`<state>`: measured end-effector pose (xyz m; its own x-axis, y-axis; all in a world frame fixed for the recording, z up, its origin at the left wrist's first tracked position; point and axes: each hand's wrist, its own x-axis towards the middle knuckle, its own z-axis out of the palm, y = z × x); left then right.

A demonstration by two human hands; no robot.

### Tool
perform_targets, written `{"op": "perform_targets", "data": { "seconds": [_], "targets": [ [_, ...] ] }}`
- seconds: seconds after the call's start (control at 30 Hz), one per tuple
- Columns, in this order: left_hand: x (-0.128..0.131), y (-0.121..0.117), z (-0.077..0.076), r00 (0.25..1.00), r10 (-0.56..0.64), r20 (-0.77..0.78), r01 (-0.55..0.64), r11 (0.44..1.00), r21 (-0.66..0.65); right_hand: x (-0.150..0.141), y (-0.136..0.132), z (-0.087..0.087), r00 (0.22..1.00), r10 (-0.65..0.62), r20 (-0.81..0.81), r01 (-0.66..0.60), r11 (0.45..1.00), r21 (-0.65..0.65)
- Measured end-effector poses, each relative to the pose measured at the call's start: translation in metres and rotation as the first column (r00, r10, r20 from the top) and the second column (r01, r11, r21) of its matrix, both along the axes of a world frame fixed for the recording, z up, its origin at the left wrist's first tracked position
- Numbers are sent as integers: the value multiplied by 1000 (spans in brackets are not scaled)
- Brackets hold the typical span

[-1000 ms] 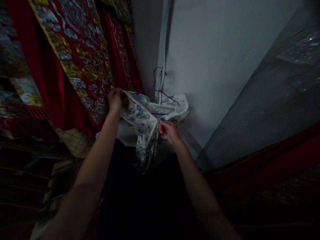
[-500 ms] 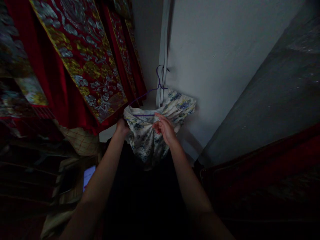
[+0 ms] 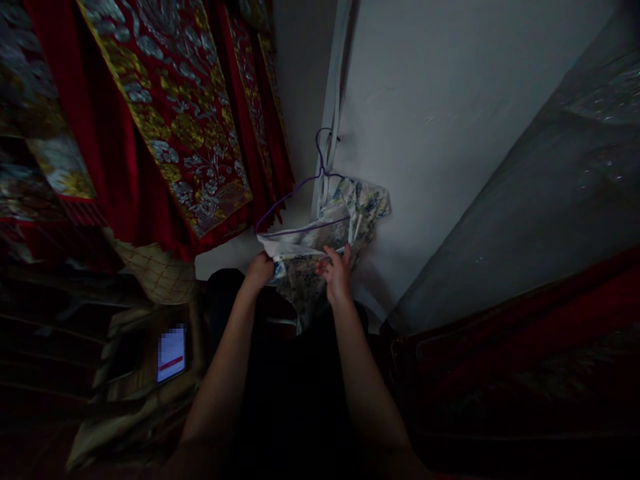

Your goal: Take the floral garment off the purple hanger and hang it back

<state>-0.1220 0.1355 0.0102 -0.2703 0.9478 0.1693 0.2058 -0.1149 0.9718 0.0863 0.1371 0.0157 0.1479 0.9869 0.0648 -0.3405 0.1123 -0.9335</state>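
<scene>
A white floral top (image 3: pixel 367 200) with blue and yellow flowers hangs from a purple wire hanger (image 3: pixel 295 190). The hanger is hooked at a pale strip (image 3: pixel 334 87) running down the wall corner. On the right the garment still covers the hanger's arm, while the left arm is bare, with cloth sagging below it. My left hand (image 3: pixel 260 271) is closed on the cloth just under the hanger's left end. Fingers apart, my right hand (image 3: pixel 337 273) is at the front neckline, seemingly touching the fabric. The lower part of the top fades into shadow.
Red cloth panels embroidered in gold and silver (image 3: pixel 190 127) hang at left. Beneath them are a checked cloth-like object (image 3: pixel 155 270) and a wooden stool or chair (image 3: pixel 130 407) bearing a lit phone (image 3: pixel 171 353). A pale wall (image 3: pixel 425 120) rises ahead; grey sheeting covers the right.
My left hand has moved right and down, pulling the left side of the top off the hanger's arm. My right hand has opened from a pinch. The phone has come into view.
</scene>
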Motion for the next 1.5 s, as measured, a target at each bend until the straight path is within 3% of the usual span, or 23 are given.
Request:
{"op": "perform_targets", "data": {
  "seconds": [0.1,0.2,0.33,0.43,0.57,0.63,0.7,0.8,0.83,0.9,0.97,1.0,1.07,1.17,1.27,1.37,1.43,1.5],
  "targets": [
    [8,-12,-5,998,-29,-58,28,999,-23,-6,2,-11,992,37,118,-32,998,-45],
    [33,-19,-3,999,-31,-38,33,999,41,-4,4,-20,972,45,232,-21,994,-105],
    [72,-29,15,998,-57,19,53,987,154,6,0,-19,939,148,311,-109,984,-141],
    [93,-47,37,991,-131,30,118,954,276,9,-11,-5,903,286,322,-265,958,-109],
    [100,-67,67,986,-154,-65,166,857,488,6,-35,26,909,331,252,-356,932,62],
    [94,-68,76,986,-97,-135,155,831,534,7,-48,43,876,398,273,-446,884,141],
    [84,-63,78,982,-99,-162,173,813,556,11,-56,59,783,452,428,-561,810,171],
    [66,-56,66,939,-318,-134,343,825,449,22,-52,81,673,315,669,-593,770,234],
    [60,-55,58,890,-430,-148,454,817,355,25,-45,88,684,214,697,-559,768,312],
    [49,-57,43,753,-615,-236,650,750,121,30,-25,100,756,-5,655,-447,727,522],
    [39,-59,32,655,-657,-373,699,714,-28,31,1,107,830,-193,524,-268,685,678],
    [34,-60,29,643,-625,-443,677,734,-52,30,15,108,846,-255,469,-177,695,697],
    [22,-58,30,666,-492,-561,574,818,-37,28,42,102,831,-294,472,-68,789,611],
    [-3,-53,41,633,-327,-701,390,918,-75,31,70,85,772,-214,598,-58,914,402],
    [-32,-48,56,543,-299,-785,236,951,-200,50,79,75,733,-202,649,-52,935,350],
    [-54,-45,74,514,-295,-806,185,955,-232,72,75,81,696,-233,680,-35,934,356],
    [-61,-42,90,517,-224,-826,224,967,-123,82,71,89,659,-277,700,-19,923,384],
    [-60,-37,108,525,-103,-845,293,954,66,84,67,96,642,-287,711,-26,919,394]
  ]
}}
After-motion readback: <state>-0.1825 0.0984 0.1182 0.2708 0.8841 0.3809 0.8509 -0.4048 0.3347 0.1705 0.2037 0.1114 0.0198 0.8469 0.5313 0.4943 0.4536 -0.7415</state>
